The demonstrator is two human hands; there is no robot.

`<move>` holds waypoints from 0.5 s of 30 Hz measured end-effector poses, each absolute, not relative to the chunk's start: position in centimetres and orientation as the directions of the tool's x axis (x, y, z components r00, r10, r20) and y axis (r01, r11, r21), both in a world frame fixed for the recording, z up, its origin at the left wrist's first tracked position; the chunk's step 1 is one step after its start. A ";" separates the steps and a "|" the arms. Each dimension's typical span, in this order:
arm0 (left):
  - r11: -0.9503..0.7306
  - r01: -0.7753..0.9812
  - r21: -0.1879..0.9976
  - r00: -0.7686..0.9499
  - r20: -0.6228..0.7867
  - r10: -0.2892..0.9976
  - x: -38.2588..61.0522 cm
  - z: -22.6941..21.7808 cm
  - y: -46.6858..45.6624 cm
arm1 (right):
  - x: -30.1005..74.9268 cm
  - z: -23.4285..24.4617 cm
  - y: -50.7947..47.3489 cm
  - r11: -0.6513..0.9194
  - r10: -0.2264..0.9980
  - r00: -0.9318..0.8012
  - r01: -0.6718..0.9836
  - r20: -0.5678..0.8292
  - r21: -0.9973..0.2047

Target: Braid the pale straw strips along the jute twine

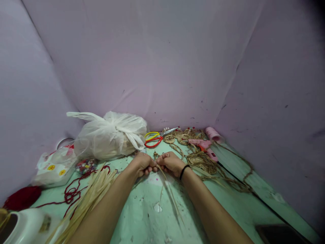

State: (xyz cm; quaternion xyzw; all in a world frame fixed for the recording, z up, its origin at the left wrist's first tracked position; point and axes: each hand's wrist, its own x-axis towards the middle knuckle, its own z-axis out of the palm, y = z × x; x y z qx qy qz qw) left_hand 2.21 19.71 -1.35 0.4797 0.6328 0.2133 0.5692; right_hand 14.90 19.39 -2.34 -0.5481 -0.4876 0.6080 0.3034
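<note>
My left hand [145, 164] and my right hand [170, 164] meet close together over the middle of the green table. Both pinch thin tan fibre strands [170, 190], whose loose ends trail down toward me between my forearms. A small knotted piece of the fibre [155, 154] sticks up just beyond my fingertips. Where the strands cross inside my fingers is hidden. A black band circles my right wrist. Left of my left forearm lies a bundle of pale flat fibre strips [95, 189]. Right of my right hand sits a coil of braided tan cord [203, 162].
Scissors with red and yellow handles [153, 139] lie at the back beside a tied white plastic bag [114, 135]. A pink glue gun [203, 145] and pink thread spool [213, 134] are at right. Red yarn [22, 198], a bead container [86, 166] and a white jar [33, 223] stand left.
</note>
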 end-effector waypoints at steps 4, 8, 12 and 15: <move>0.489 0.370 0.790 0.102 -0.558 0.824 2.0 -1.1 19.6 | 14.6 -2.1 19.2 -0.322 0.914 -0.185 0.211 -0.361 -0.923; 0.485 0.414 0.770 0.003 -0.534 0.846 2.5 -0.5 19.1 | 14.4 -2.4 19.2 -0.288 0.925 -0.165 0.284 -0.342 -0.915; 0.409 0.391 0.824 -0.116 -0.397 0.910 3.2 -0.8 19.0 | 14.6 -3.0 19.5 -0.135 0.967 -0.129 0.468 -0.219 -0.873; 0.376 0.363 0.852 -0.114 -0.360 0.926 3.5 -1.6 19.3 | 14.9 -2.5 19.6 0.011 0.992 -0.097 0.673 -0.074 -0.739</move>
